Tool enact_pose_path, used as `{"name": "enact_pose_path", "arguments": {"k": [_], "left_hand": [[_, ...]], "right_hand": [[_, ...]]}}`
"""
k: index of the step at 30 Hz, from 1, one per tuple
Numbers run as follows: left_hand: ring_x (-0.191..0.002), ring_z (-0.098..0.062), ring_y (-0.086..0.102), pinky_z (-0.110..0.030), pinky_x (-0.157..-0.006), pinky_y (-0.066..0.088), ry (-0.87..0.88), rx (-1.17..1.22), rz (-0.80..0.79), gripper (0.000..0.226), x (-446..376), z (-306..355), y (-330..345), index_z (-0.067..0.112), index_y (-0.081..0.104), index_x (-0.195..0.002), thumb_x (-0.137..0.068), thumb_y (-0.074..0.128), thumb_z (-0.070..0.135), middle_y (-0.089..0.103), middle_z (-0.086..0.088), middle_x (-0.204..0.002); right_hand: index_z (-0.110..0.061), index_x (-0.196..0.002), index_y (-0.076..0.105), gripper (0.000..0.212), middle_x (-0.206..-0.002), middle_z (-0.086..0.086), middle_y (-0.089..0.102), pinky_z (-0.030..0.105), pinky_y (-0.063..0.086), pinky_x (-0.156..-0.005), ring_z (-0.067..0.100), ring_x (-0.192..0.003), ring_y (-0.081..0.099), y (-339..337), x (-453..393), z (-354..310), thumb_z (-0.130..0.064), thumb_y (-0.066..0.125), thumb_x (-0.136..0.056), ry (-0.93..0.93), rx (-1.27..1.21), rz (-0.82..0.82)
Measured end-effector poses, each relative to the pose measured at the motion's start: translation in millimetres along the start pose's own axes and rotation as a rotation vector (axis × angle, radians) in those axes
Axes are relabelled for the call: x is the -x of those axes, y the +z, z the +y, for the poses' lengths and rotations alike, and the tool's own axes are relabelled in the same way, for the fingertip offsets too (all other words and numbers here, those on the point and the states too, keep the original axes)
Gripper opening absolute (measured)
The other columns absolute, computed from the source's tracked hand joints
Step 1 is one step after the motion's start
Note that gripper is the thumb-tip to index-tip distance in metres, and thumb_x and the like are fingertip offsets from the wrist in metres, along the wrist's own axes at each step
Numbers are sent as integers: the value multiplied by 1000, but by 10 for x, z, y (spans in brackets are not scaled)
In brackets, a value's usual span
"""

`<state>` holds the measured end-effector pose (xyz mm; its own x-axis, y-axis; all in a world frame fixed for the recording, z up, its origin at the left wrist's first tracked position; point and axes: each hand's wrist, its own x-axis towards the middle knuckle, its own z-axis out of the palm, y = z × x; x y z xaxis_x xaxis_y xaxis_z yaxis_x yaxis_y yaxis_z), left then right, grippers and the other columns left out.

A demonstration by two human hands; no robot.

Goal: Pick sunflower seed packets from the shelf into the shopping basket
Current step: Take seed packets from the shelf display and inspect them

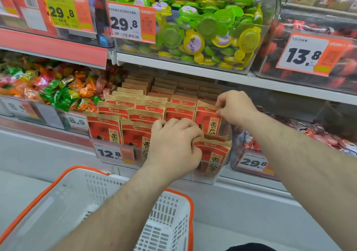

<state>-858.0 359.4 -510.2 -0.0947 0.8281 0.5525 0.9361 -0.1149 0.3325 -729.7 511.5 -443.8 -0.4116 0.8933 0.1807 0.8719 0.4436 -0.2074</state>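
Basket (173, 208) sits lowest and nearest, white mesh with an orange rim, its near end cut off by the frame and part of its inside covered by the left forearm. Both bare forearms reach up and forward from the lower edge, the left crossing over the basket, the right coming in from the right side. The left hand (173, 146) lies palm down with knuckles up, fingers curled over the brown top edge of a front packet (212, 154) at the right end of a clear bin (222, 177); its fingertips are hidden behind the packet, which is lifted and tilted away from its neighbours. The right hand (236, 106) is higher and further back, thumb and fingers pinching the upper right corner of a second packet (207, 119) standing in the row behind. More red-and-brown seed packets (123, 115) fill the bin in upright rows, those at the back dim under the shelf (173, 63) above. A price tag (110, 153) reading 12.8 is on the bin's front. Beyond the shelf edge is a tub of green and yellow sweets (202, 28).
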Motion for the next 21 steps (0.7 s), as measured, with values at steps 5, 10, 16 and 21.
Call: {"name": "enact_pose_path", "arguments": {"k": [5, 10, 16, 21], "left_hand": [[-95, -13, 62, -34, -83, 24, -10, 3, -2, 26, 1, -2, -3, 32, 74, -91, -70, 59, 27, 69, 17, -104], [-94, -13, 63, -32, -83, 23, -5, 13, 18, 27, 14, -12, -3, 32, 76, -91, -69, 61, 26, 69, 15, -104], [-95, -14, 63, -33, -84, 22, -15, 17, 8, 28, 10, 0, -10, 33, 76, -91, -69, 60, 27, 69, 15, -105], [-98, -16, 63, -34, -89, 21, -29, 14, -13, 30, 20, 13, -33, 33, 76, -94, -70, 58, 28, 69, 12, -110]], "right_hand": [[-26, -126, 61, 42, -123, 7, 63, 41, 48, -96, 31, -113, 59, -5, -19, -20, -19, 70, -85, 10, 74, -9], [-29, -87, 66, 20, -96, -7, 64, 44, 45, -95, 27, -100, 58, -131, 207, -63, -45, 70, -76, -101, -135, -113], [-38, -82, 71, 10, -89, -18, 69, 44, 44, -103, 10, -95, 63, -148, 371, 12, -44, 70, -74, -131, -34, -492], [-26, -77, 75, 16, -77, -8, 72, 35, 57, -78, 12, -78, 69, -49, 340, 15, -34, 70, -90, -43, -130, -255]]}}
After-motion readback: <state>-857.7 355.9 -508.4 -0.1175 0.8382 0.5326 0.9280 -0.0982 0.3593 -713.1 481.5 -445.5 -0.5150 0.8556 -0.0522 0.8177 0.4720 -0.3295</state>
